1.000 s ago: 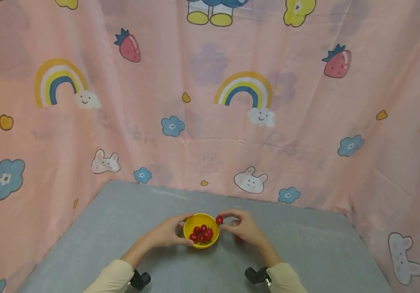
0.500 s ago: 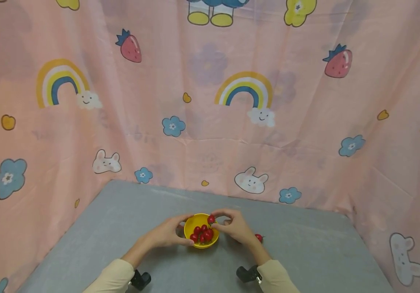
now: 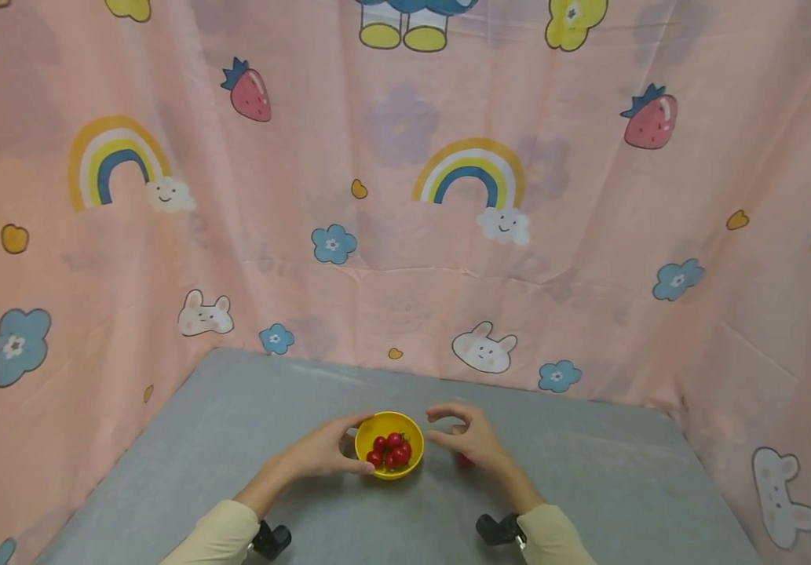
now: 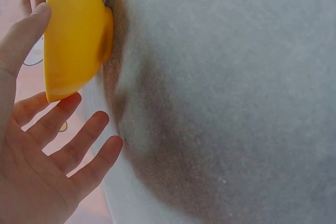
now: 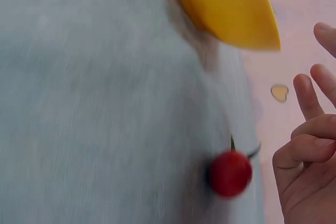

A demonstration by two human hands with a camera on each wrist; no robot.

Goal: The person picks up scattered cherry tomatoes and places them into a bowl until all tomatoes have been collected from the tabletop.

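Note:
A small yellow bowl (image 3: 378,428) with several red cherry tomatoes (image 3: 394,453) inside stands on the grey table. My left hand (image 3: 316,450) holds the bowl at its left side, thumb and index finger on the rim; in the left wrist view its other fingers spread away from the yellow wall (image 4: 76,40). Just right of the bowl is my right hand (image 3: 472,438), thumb and index finger parted with nothing between them. One loose cherry tomato (image 5: 230,174) with a green stem lies on the table below the right hand, mostly covered by it in the head view.
The grey tabletop (image 3: 589,471) reaches back to a pink curtain (image 3: 391,298) printed with rainbows, rabbits and flowers. Each wrist wears a black camera mount, the left one (image 3: 271,541) and the right one (image 3: 498,530), below pale sleeves.
My right hand carried a cherry tomato over the bowl, let it go inside, and moved back to the right, over the loose tomato. The left hand stayed on the bowl.

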